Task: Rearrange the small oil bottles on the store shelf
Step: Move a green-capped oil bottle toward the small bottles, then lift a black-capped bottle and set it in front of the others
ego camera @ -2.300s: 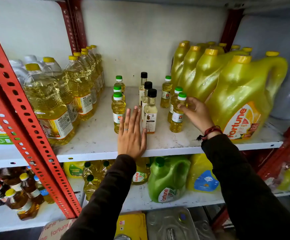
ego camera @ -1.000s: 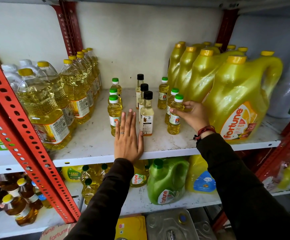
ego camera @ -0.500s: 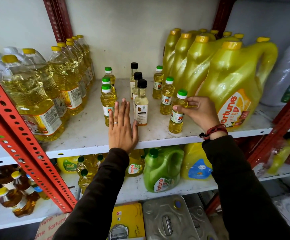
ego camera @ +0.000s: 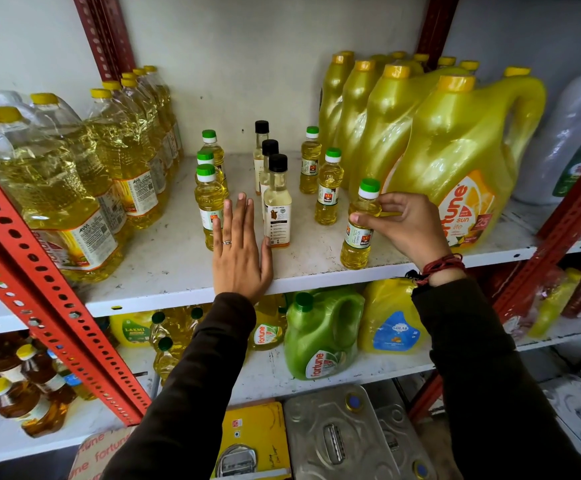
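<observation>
Small oil bottles stand in three rows on the white shelf [ego camera: 164, 271]. The left row has three green-capped yellow bottles [ego camera: 208, 199]. The middle row has three black-capped clear bottles [ego camera: 277, 206]. Two green-capped bottles [ego camera: 328, 188] stand in the right row. My right hand [ego camera: 403, 226] is shut on a green-capped small bottle [ego camera: 358, 233], which stands near the shelf's front edge. My left hand [ego camera: 238, 254] lies flat on the shelf, fingers together, between the left and middle rows, holding nothing.
Large clear oil bottles [ego camera: 60, 202] crowd the left of the shelf. Big yellow Fortune jugs [ego camera: 462, 161] fill the right, close behind my right hand. A red perforated post [ego camera: 39, 282] crosses the left. Jugs and bottles fill the lower shelf [ego camera: 320, 334].
My right hand has drawn the front green-capped bottle out of the right row toward the shelf's front edge. My left hand has stayed flat on the shelf.
</observation>
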`<state>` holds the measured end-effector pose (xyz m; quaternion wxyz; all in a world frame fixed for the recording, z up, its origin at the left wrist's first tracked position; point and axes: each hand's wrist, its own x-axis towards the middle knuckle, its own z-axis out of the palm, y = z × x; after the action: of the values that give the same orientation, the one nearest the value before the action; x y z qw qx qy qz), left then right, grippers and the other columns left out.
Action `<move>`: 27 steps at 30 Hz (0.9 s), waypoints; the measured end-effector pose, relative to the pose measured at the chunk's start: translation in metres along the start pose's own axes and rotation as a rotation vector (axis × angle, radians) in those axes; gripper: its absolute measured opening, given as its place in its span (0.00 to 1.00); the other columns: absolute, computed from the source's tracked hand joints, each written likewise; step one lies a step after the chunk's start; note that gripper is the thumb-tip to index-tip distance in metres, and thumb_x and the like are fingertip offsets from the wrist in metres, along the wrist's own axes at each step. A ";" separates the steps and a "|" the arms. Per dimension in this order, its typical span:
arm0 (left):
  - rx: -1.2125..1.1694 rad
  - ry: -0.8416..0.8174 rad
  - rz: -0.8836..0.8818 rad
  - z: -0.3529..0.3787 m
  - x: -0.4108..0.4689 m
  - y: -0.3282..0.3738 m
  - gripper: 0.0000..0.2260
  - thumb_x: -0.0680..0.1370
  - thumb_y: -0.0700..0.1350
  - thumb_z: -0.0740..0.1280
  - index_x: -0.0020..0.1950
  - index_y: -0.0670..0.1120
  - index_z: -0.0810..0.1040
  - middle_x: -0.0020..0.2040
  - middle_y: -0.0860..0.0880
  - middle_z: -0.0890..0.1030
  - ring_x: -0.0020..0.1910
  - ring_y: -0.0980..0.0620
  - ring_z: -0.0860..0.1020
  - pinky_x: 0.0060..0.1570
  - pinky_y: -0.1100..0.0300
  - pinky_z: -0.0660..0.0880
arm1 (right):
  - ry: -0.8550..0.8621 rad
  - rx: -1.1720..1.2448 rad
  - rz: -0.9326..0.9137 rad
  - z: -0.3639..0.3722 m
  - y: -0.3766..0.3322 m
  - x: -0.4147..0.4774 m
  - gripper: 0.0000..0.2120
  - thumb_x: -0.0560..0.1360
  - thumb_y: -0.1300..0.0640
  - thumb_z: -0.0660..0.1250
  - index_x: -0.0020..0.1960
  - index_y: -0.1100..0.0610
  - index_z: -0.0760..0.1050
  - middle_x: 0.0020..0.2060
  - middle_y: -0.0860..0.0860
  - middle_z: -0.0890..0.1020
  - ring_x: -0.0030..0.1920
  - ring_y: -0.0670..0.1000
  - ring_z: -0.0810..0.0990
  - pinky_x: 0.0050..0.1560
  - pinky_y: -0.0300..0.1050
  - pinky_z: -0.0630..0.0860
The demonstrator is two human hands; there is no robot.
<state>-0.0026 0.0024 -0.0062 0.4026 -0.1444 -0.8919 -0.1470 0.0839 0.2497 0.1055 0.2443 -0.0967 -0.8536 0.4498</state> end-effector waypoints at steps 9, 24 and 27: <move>-0.032 -0.004 0.011 -0.001 0.000 0.000 0.31 0.84 0.54 0.51 0.84 0.40 0.53 0.85 0.42 0.53 0.84 0.46 0.46 0.82 0.50 0.41 | 0.059 0.030 0.008 0.001 -0.008 -0.005 0.34 0.62 0.43 0.81 0.64 0.56 0.79 0.61 0.51 0.83 0.54 0.47 0.83 0.55 0.39 0.78; -0.064 0.050 -0.004 -0.035 -0.012 -0.056 0.30 0.84 0.51 0.52 0.84 0.41 0.56 0.84 0.46 0.52 0.84 0.49 0.44 0.82 0.52 0.38 | -0.240 0.121 -0.086 0.099 -0.068 0.027 0.29 0.75 0.53 0.73 0.72 0.63 0.70 0.70 0.58 0.75 0.71 0.54 0.75 0.71 0.46 0.71; -0.036 0.040 -0.015 -0.044 -0.016 -0.091 0.30 0.83 0.51 0.52 0.84 0.40 0.56 0.85 0.45 0.53 0.84 0.47 0.46 0.82 0.52 0.38 | -0.259 0.135 -0.040 0.117 -0.062 0.039 0.25 0.74 0.58 0.73 0.68 0.65 0.73 0.66 0.60 0.79 0.67 0.57 0.78 0.71 0.52 0.72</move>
<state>0.0027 -0.0993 -0.0039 0.4166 -0.1420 -0.8819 -0.1686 -0.0048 0.1449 0.1132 0.1472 -0.0041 -0.8475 0.5100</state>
